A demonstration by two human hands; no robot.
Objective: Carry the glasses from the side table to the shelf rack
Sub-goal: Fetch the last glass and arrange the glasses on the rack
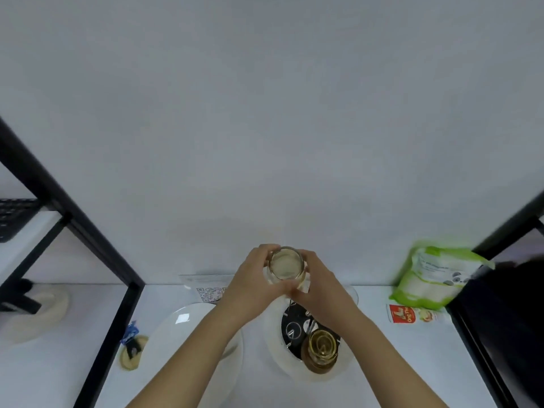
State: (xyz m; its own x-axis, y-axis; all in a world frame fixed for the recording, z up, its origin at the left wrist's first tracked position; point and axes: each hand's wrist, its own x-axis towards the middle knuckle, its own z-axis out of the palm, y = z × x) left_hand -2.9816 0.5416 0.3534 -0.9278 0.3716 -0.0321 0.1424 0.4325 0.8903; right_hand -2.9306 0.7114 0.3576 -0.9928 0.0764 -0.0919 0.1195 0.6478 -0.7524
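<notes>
Looks like a home kitchen or pantry corner: black metal shelf rack [88, 231] with white shelf boards against a plain white wall [265, 113], holding white plates [188, 328], a gold-rimmed glass [322, 346], a green food bag [426, 278] and a small red snack packet [412, 314].

Glass [287, 265]: clear, glossy, with a gold-coloured metallic rim. Second glass [322, 347]: amber-tinted, transparent, shiny, gold-rimmed. White plate [176, 328]: smooth glazed finish with a bright highlight. Shelf surface [397, 363]: white, smooth, matt. Rack frame [88, 237]: black, matt, apparently painted metal. Green-and-white bag [435, 278]: glossy plastic film. Wall [265, 113]: plain, matt.
</notes>
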